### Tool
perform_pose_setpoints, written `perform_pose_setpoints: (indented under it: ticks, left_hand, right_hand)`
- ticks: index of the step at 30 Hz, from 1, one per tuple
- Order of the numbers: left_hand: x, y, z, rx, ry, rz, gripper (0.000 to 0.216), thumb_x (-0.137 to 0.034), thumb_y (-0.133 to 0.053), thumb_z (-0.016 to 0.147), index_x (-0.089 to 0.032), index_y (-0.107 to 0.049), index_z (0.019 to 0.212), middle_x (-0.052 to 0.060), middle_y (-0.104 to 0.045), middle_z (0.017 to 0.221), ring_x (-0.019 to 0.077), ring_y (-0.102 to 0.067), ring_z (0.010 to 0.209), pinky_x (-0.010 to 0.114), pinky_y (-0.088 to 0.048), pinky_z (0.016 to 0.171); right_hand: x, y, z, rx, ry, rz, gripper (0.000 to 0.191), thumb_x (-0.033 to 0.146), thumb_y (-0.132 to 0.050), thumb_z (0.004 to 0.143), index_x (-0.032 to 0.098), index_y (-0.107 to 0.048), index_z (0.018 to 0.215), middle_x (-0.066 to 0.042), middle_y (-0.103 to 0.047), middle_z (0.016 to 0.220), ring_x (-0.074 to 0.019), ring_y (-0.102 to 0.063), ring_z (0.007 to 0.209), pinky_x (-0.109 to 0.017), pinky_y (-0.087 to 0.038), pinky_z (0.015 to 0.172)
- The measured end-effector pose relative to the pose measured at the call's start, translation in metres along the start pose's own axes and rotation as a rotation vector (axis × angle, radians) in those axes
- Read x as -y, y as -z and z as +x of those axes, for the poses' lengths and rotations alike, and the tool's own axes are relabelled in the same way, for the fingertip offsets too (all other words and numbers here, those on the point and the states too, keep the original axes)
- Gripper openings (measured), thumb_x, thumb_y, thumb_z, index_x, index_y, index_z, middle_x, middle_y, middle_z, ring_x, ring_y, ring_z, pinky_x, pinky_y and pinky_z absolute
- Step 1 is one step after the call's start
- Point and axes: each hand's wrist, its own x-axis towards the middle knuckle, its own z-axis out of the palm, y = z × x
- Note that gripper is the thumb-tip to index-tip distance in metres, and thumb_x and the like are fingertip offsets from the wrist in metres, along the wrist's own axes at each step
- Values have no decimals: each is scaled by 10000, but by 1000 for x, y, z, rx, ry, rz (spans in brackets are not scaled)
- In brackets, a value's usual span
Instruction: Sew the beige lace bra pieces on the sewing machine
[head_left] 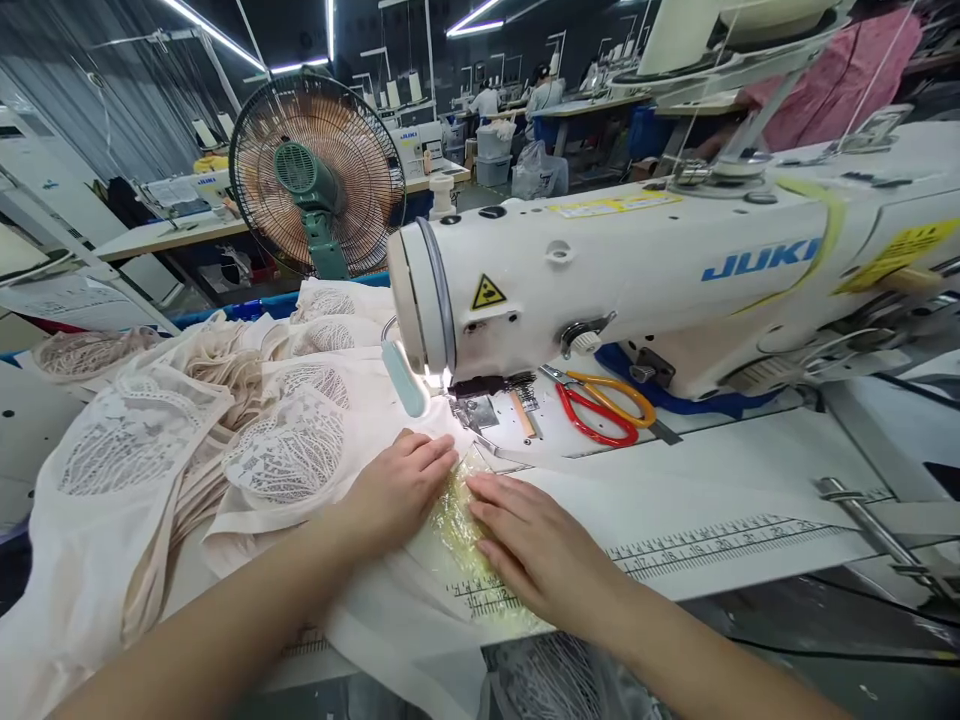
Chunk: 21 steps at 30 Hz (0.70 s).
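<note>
My left hand (401,490) is closed on the edge of a pale beige lace bra (296,445), just in front of the sewing machine's needle area; its thumb is hidden. To its right, my right hand (544,545) lies palm down with fingers stretched out, touching a shiny yellowish film (457,520) on the machine bed. A narrow pale strip of cloth (525,458) runs rightward from the needle area. The white sewing machine (510,290) has a lit needle, with a grey-green guard (403,378) beside it. Part of the bra drapes over the front edge.
Scissors with red and orange handles (604,405) lie under the machine arm. More lace bras (139,450) are piled at left. A printed ruler scale (712,545) runs along the bed. Behind stands a large fan (319,180); other people work at machines farther back.
</note>
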Motion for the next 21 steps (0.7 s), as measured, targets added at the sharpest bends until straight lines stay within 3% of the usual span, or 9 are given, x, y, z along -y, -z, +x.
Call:
perform_pose_setpoints:
  ticks: [7,16,21]
  left_hand:
    - [24,4,8,4,-36,-49,318,-185,-349,953,-138,-549,1195,106,-565,1285,235,-523,1116,413,-466,929]
    - [44,5,16,68,17,-17,342,-235,-325,962,-178,-555,1209,82,-552,1310,236,-510,1177,368,-497,882]
    - [50,5,20,65,45,40,342,-252,-344,953,-175,-568,1200,82,-560,1300,238,-498,1188,390,-465,949]
  right_hand:
    - [0,0,1,-15,-16,29,242,173,-455,872,139,-617,1049,-153,-632,1167,-254,-568,1122,-446,-499,937]
    - [-1,-2,0,-32,-23,43,229,164,-464,856,151,-619,1024,-145,-634,1149,-247,-572,1103,-425,-502,923]
    - [9,5,4,-99,6,77,219,147,-451,857,169,-599,1018,-135,-633,1130,-241,-569,1077,-425,-493,906]
